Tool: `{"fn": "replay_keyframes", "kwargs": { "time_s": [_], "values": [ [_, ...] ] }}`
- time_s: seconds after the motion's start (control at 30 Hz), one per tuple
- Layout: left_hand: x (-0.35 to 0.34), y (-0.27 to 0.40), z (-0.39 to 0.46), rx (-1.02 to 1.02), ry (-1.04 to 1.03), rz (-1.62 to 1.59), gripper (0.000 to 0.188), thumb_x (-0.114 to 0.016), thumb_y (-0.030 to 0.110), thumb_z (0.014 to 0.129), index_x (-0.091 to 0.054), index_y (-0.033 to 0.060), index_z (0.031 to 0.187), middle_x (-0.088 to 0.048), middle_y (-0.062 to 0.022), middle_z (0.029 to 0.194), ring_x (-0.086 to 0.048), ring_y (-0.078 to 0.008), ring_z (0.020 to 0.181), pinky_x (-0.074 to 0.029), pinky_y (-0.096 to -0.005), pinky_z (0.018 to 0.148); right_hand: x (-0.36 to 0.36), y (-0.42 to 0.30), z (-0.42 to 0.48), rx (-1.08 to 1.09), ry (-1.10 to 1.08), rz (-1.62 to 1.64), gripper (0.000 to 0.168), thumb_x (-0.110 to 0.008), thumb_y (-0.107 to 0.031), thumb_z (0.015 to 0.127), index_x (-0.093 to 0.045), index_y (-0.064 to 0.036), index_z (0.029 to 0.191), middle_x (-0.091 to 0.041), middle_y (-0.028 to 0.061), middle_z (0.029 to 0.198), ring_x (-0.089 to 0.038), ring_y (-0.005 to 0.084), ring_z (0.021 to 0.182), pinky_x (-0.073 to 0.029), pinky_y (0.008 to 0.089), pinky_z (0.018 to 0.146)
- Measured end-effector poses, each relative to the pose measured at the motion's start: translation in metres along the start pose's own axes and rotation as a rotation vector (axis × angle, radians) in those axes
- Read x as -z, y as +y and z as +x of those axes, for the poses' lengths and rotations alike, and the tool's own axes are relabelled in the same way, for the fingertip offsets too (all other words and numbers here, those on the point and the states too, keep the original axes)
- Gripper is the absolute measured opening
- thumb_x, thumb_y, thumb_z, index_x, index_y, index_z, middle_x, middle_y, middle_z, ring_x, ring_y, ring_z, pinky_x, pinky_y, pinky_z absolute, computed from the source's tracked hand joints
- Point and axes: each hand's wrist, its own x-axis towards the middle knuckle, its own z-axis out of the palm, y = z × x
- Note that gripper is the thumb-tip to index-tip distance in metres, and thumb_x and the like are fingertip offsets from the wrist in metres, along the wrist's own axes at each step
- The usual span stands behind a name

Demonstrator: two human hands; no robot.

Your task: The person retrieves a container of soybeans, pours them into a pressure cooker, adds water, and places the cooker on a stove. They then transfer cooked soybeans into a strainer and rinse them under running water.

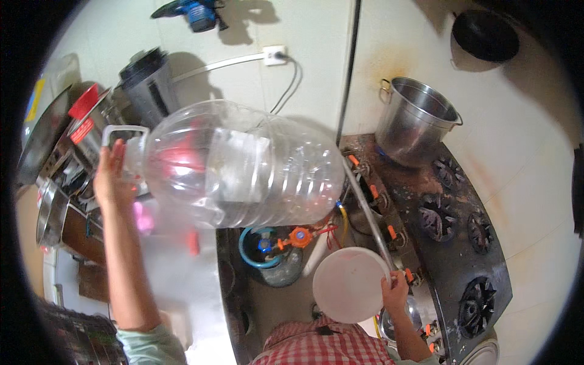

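Observation:
A large clear plastic water jug [301,178] lies sideways in the air, its base towards the stove. My left hand [111,175] grips it at the neck, beside the white handle [125,130]. A pale label patch [239,166] shows on the jug's side. My right hand [396,289] is lower down, its fingers closed at the rim of a round white plastic lid or container [349,285]; which of these it is I cannot tell. A metal pipe [367,212] runs up from beside that hand towards the jug's base.
On the right, a black gas stove [456,273] carries several burners and a steel stockpot [415,123]. Orange valves [392,232] line its front. A gas cylinder [283,269] with an orange regulator [301,236] stands below. A steel counter [187,283] and a blender [148,84] are left.

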Motion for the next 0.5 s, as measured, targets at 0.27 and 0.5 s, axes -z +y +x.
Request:
{"fn": "replay_keyframes", "kwargs": {
  "time_s": [0.27, 0.5],
  "values": [
    [-0.224, -0.049, -0.011, -0.36, -0.104, 0.016, 0.035, -0.06, 0.035, 0.092, -0.064, 0.0021, 0.103, -0.069, -0.0074, 0.104, -0.061, -0.0135, 0.091, -0.043, -0.0244, 0.066, 0.03, -0.002, 0.005, -0.033, 0.071, 0.089, 0.032, -0.072, -0.007, 0.072, -0.058, -0.003, 0.1, -0.06, 0.0144, 0.086, -0.061, 0.0267, 0.076, -0.049, 0.0353, 0.068],
    [-0.341, -0.169, 0.038, -0.587, -0.387, 0.494, 0.045, -0.055, 0.043, 0.093, -0.066, 0.0012, 0.107, -0.068, -0.0139, 0.1, -0.061, -0.0209, 0.096, -0.043, -0.0329, 0.09, 0.068, -0.057, 0.018, -0.085, 0.362, -0.032, 0.036, -0.07, -0.001, 0.067, -0.058, -0.004, 0.101, -0.059, 0.0105, 0.095, -0.058, 0.0217, 0.081, -0.047, 0.0325, 0.069]
  ]
}}
